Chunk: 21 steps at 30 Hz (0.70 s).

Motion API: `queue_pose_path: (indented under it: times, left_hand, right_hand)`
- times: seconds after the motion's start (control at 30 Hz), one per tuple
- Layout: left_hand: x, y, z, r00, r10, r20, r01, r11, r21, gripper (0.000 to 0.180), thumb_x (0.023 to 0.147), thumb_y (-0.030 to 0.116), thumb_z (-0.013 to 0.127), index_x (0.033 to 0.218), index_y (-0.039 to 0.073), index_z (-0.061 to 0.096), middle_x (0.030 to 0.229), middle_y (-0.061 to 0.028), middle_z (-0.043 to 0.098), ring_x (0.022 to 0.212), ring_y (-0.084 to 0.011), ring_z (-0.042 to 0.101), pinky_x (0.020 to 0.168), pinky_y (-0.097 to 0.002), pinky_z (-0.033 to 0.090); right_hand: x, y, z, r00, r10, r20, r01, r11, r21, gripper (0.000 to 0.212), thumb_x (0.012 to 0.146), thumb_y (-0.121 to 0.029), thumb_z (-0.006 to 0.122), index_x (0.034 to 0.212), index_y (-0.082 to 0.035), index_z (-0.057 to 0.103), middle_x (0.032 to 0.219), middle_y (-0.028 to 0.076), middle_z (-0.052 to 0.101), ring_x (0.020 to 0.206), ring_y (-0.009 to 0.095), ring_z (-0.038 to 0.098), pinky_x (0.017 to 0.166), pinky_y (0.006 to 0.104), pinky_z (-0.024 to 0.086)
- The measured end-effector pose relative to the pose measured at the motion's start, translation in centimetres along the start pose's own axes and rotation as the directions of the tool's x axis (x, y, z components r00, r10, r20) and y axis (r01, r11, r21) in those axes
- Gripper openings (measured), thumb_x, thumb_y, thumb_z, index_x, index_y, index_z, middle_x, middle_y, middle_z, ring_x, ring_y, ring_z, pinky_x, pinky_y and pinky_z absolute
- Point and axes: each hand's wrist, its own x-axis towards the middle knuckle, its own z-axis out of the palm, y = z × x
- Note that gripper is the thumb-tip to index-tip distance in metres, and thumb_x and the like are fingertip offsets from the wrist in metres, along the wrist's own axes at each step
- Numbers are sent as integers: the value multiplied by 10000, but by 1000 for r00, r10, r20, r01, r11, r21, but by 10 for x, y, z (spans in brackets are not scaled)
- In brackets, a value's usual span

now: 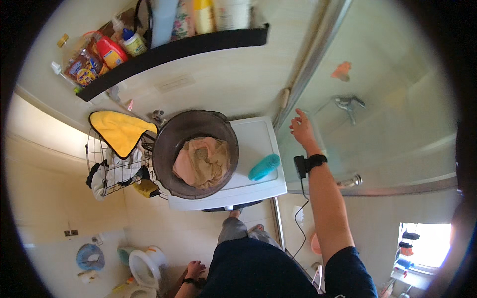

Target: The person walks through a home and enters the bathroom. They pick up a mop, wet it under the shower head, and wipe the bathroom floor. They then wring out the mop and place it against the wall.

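Observation:
My right hand (302, 129) is stretched out beside the glass shower door (377, 144), near its metal frame. Its fingers are apart and nothing shows in them; whether they touch the glass I cannot tell. My left hand (195, 269) hangs low at my side with loosely stretched fingers, holding nothing. In front of me a dark translucent basin (166, 171) sits on a white washing machine (253, 136). Bunched pink and beige cloth (202, 161) lies inside it. A teal bottle (264, 167) lies on its side to the right of the basin.
A wire basket (119, 181) with clothes and a yellow cloth (119, 130) hangs left of the basin. Above runs a black shelf (174, 55) full of bottles. A faucet (350, 104) shows behind the glass. The toilet (146, 265) stands at lower left.

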Motion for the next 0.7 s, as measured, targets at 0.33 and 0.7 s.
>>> queue_pose_path:
  times: [0.33,0.7]
  left_hand:
    - [-12,21,-3,1000,-12,-6,11,982,-189,295,1032,298,489,1203,69,558,1092,-174,670,982,-335,663,819,-474,548]
    - [2,71,-21,1000,18,4,-18,997,-82,309,1006,267,543,1218,41,545,1059,-160,688,917,-275,691,776,-430,568]
  right_hand:
    - [154,16,33,973,-166,162,203,270,-941,443,1007,-333,520,1363,-68,526,1508,208,403,1089,384,630,926,458,530]
    - [136,-11,65,956,-276,-100,118,673,-731,392,973,-356,579,1123,3,620,1042,242,685,948,423,659,825,513,529]
